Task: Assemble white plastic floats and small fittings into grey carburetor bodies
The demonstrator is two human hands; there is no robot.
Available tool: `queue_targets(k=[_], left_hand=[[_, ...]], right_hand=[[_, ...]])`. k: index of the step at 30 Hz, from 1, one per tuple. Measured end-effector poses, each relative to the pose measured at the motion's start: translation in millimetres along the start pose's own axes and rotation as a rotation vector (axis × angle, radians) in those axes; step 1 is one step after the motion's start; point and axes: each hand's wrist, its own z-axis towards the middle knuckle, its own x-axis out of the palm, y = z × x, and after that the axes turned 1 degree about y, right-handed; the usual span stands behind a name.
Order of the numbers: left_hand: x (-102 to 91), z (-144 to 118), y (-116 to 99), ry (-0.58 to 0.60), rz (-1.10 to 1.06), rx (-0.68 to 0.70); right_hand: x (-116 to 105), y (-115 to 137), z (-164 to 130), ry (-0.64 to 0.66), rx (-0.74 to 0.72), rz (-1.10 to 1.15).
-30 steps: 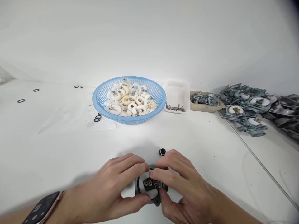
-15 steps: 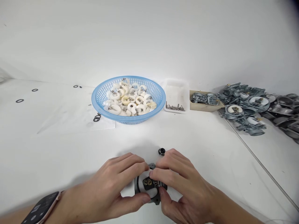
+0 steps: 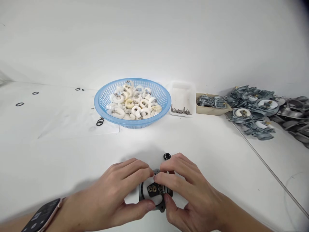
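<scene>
Between my hands, low in the head view, a grey metal carburetor body [image 3: 162, 207] rests on the white table. A white C-shaped float [image 3: 147, 190] sits in it, around two brass jets [image 3: 152, 188]. My left hand [image 3: 120, 187] is closed around the left side, thumb on the float and fingers at the far rim. My right hand [image 3: 190, 190] has its index finger and thumb at the float's hinge on the right side; any small pin there is hidden by the fingertips. Just beyond my right hand stands a small black round cap [image 3: 167, 156].
A blue basket [image 3: 96, 103] of white floats stands at the back, beside a white tray [image 3: 190, 93] of metal pins. Farther right are a beige bin [image 3: 212, 111] and piled carburetors [image 3: 256, 109]. Black O-rings [image 3: 99, 122] lie left. A thin rod [image 3: 265, 166] crosses the right side.
Both hands stay on the carburetor body almost unmoved. My right index finger has shifted very slightly, and a little more of the hinge area shows.
</scene>
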Motion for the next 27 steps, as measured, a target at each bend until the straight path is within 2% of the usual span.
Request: queue_targets(k=[17,27], left_hand=[[-1.7,0.1,-3.5,-0.002,0.031,-0.041],[-2.4,-1.0,-3.1,-0.003,0.075,-0.017]], right_hand=[[-0.1,1.6,-0.7,0.012,-0.012,0.022],[-3.9,4.0,-1.0,0.054,0.005,0.061]])
